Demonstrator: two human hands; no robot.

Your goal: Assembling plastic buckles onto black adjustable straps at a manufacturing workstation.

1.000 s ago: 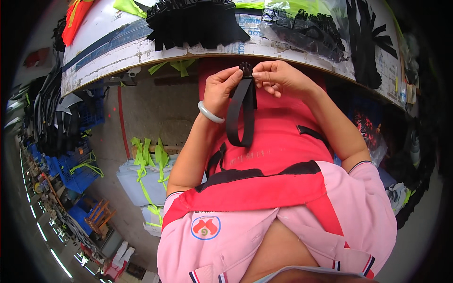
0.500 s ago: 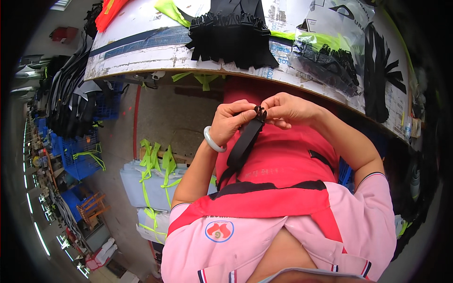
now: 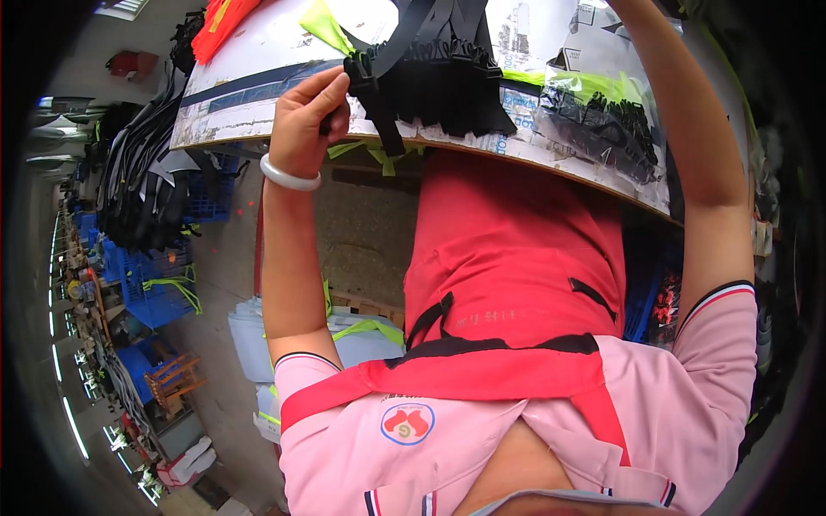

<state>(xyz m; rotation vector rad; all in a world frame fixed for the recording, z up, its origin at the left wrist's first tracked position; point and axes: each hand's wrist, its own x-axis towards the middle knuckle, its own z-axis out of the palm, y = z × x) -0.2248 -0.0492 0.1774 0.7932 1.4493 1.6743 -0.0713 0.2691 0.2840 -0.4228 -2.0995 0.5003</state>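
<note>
My left hand [image 3: 311,120], with a pale bangle at the wrist, is closed at the table's front edge. Its thumb and forefinger pinch the side of a black strap with a plastic buckle [image 3: 361,76], whose tail hangs over the edge. Right beside it lies a pile of black straps with buckles [image 3: 439,86]. My right forearm [image 3: 688,112] stretches over the right side of the table, and the right hand lies beyond the upper rim of the picture.
On the white worktable [image 3: 224,116] lie a clear plastic bag of black buckled straps [image 3: 594,129] and yellow-green strips [image 3: 325,24]. Black straps [image 3: 142,181] hang at the left above a blue crate [image 3: 155,288]. Grey-white bundles [image 3: 249,344] stand below.
Both hands were together at the red apron with a black strap. The left has gone up and left with the strap to the table pile; the right has reached far forward out of view.
</note>
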